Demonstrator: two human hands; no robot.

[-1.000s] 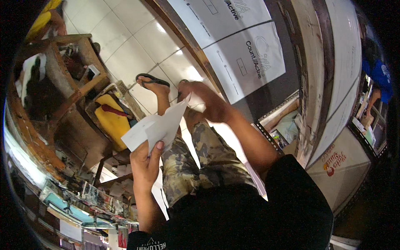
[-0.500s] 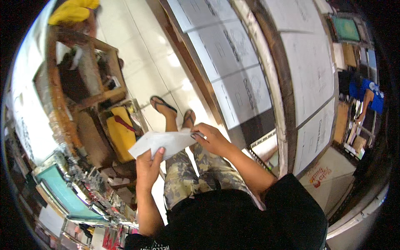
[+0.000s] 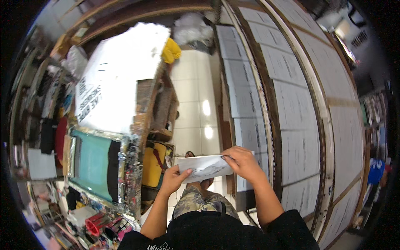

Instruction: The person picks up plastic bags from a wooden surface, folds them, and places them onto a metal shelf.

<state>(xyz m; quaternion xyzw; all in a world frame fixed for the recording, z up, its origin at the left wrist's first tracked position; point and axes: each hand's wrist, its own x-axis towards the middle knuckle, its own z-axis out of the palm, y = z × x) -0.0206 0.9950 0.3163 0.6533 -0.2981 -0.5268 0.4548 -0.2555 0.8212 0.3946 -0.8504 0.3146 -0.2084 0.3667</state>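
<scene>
In front of my waist I hold a white sheet (image 3: 204,163) with a dark printed drawing on its visible face. My left hand (image 3: 173,179) grips its left end, thumb on top and fingers underneath. At the other end my right hand (image 3: 243,162) pinches the upper right corner between thumb and fingers. The sheet is slightly bent and off any surface. Whether it is a single layer or folded, I cannot tell.
On the right, long racks carry rows of white printed sheets (image 3: 298,106). A paint-spattered bench (image 3: 132,166) on the left bears a teal screen-printing frame (image 3: 93,160) and a large white sheet (image 3: 121,71). Ink containers (image 3: 98,224) stand nearer. A tiled floor aisle (image 3: 189,87) runs between.
My view has swung up and along the aisle. The sheet has turned so its printed drawing shows, where a mostly blank face showed before. Both hands keep hold of it.
</scene>
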